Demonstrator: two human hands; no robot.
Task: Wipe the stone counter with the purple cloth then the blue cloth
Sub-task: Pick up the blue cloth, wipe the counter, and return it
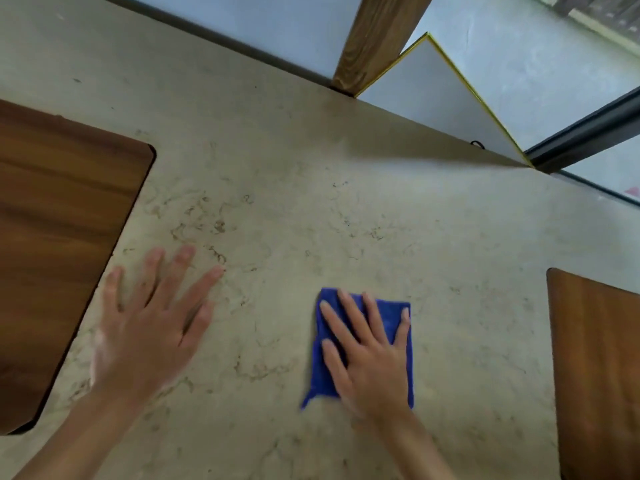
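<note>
One blue cloth [363,344] lies under flat-fingered right hand [370,355]; left hand [152,327] splayed, empty; two boards.

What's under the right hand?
The blue cloth lies flat under the right hand, on the stone counter. The cloth's middle and the counter beneath it are covered.

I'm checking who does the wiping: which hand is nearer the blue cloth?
Right. The right hand lies flat on the blue cloth, fingers spread; the left hand is open over the stone counter, well clear to the cloth's left.
</note>
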